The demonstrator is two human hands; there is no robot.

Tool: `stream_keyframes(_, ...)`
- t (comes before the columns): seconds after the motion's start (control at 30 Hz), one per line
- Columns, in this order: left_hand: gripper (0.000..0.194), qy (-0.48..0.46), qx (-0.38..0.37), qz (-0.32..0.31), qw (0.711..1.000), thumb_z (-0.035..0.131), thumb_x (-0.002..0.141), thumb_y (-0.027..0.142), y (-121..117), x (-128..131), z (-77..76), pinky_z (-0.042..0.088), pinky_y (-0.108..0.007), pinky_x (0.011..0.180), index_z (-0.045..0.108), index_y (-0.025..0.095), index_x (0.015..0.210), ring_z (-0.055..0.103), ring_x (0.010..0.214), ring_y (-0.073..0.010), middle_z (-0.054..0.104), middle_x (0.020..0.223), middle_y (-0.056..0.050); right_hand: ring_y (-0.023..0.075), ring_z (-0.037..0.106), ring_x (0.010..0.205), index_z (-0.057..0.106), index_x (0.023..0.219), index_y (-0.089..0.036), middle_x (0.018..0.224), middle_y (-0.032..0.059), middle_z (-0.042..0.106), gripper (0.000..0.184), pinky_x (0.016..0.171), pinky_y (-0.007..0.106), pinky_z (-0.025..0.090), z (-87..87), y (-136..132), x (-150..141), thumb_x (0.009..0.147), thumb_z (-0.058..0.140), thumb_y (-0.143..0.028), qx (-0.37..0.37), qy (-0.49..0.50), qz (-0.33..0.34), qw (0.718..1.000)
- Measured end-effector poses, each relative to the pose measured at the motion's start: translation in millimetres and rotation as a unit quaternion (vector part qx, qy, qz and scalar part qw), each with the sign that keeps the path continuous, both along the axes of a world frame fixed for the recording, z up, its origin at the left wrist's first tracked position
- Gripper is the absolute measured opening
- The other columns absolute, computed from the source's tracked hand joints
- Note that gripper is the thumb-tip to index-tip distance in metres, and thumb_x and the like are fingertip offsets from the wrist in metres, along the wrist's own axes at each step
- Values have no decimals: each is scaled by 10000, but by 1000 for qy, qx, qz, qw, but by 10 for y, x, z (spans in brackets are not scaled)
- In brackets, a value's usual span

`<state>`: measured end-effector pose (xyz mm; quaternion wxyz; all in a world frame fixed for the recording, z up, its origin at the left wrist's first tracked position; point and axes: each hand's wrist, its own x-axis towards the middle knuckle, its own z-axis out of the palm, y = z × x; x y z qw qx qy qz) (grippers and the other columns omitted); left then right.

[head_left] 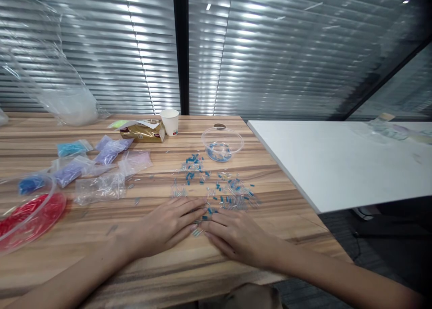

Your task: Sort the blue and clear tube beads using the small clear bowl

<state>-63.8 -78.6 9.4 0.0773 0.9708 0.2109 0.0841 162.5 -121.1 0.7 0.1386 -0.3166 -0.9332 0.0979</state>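
My left hand [172,221] and my right hand [234,235] meet fingertip to fingertip low over the table, near its front edge. The fingers of both are bent and drawn together; whatever they pinch is too small and covered to make out. Small blue and clear capsule halves [238,194] lie scattered just beyond my fingers, with a few pieces right beneath the fingertips. Behind the scatter stands a round clear plastic tub [222,140], with blue capsule pieces at its bottom.
To the left lie several small plastic bags of purple [113,150], pink and blue pieces. A clear tub with red pieces [37,219] sits at the left edge. A gold packet [143,132] and a paper cup [169,122] stand behind. A white table [324,160] adjoins on the right.
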Motion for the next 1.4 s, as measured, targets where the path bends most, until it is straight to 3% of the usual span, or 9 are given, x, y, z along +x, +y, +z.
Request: stream_keyframes(1.4,399,-5,-15,3,1000,358,971,269,1,7,4,391,-394,1031,414,177,1356,455,1232,-226,459,1372,-94,178,585,842,562,1043,-167,909,58,635,187,722,276,448,-2,-1,-3,903,439,-163,8,8,-2,1000)
